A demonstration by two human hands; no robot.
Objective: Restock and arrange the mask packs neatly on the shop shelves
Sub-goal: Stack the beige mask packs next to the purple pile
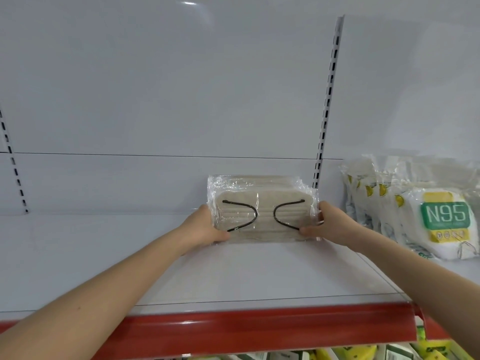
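Two-handed reach, forearms stretched forward and up onto the white shelf (233, 276). Clamping the beige mask pack (262, 203) by its short ends: left hand (205, 229) curled round the left end, right hand (328, 224) round the right, thumbs on the front. Standing on a long edge toward the back of the shelf, long axis left-right, black ear loops facing out. Near, not touching, N95 packs (441, 219) on the right.

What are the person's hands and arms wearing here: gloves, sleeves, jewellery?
The left hand and right hand are ungloved. The left forearm and right forearm are uncovered, with no sleeve or watch in view. A glint on the right hand might be a ring; unclear.
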